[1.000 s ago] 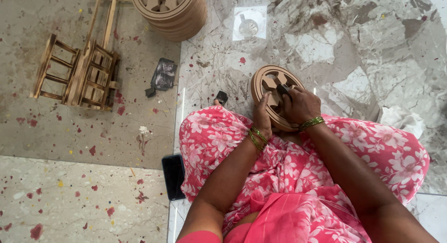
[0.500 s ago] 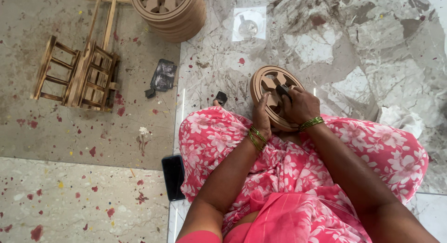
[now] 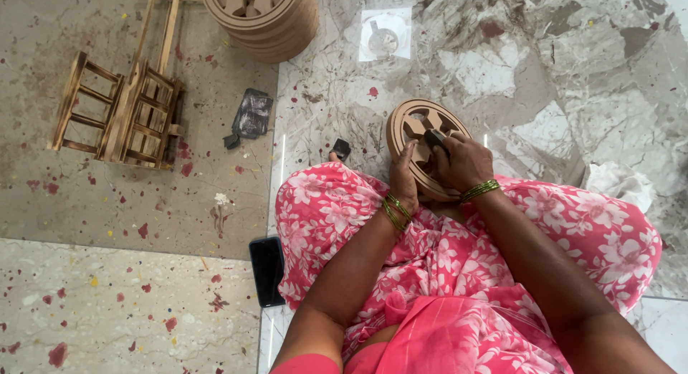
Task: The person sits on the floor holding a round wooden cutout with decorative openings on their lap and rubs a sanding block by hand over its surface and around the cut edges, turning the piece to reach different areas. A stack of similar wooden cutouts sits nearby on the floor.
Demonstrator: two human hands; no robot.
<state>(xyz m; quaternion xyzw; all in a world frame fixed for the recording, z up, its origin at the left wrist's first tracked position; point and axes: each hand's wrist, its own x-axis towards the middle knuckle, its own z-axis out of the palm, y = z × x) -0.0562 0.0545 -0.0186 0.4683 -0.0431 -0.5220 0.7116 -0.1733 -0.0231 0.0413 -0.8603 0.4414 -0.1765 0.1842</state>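
Head view: marbled stone floor (image 3: pixel 559 80), red-speckled tiles (image 3: pixel 107 309) alongside.

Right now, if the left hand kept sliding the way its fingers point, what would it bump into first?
The left hand already rests on the round wooden spoked wheel, fingers pointing up along its rim. Past the wheel, the way looks free across the grey marble floor, probably towards the pale square floor drain; depth is unclear.

Stack of wooden wheels (image 3: pixel 266 19) at top, slatted wooden cart frame (image 3: pixel 122 109) on the floor to the left, dark crumpled sanding sheet (image 3: pixel 251 116) just beside it, black phone (image 3: pixel 267 270) beside the pink floral cloth (image 3: pixel 459 259), white rag (image 3: pixel 620 184) at right, marble floor (image 3: pixel 545 66)
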